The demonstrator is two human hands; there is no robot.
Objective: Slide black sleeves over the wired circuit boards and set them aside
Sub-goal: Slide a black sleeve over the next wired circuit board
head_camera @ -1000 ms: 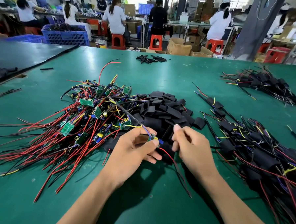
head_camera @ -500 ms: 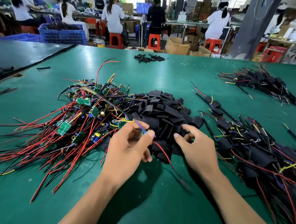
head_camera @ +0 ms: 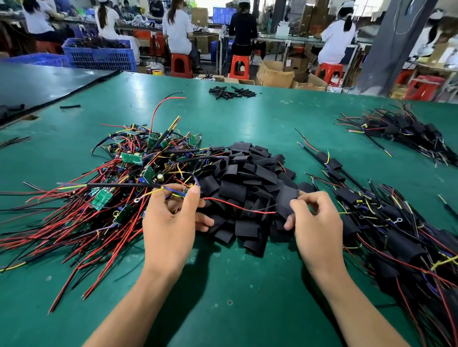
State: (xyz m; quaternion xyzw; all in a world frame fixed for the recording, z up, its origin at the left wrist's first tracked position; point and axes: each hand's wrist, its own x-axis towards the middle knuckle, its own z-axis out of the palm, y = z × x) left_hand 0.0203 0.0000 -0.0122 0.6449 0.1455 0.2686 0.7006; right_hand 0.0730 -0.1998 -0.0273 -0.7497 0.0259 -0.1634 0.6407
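My left hand [head_camera: 171,223] pinches a small wired circuit board [head_camera: 185,193], mostly hidden by its fingers; blue, yellow and black leads trail left, and a red wire [head_camera: 236,207] runs right. My right hand [head_camera: 316,225] grips a black sleeve [head_camera: 287,200] by its right edge, and the red wire's tip reaches that sleeve. Between and behind the hands lies a heap of loose black sleeves [head_camera: 246,171]. A tangle of bare wired boards [head_camera: 132,173] sits to the left. Sleeved boards [head_camera: 404,241] are piled on the right.
The green table [head_camera: 229,292] stretches ahead. A second pile of sleeved boards [head_camera: 405,134] lies at far right, and a few black pieces [head_camera: 232,91] lie near the far edge. A dark mat [head_camera: 36,86] covers the left. People sit at benches beyond.
My right hand has picked a black sleeve from the heap and lifted it. The left hand has raised the board slightly, and its red wire now points toward the sleeve.
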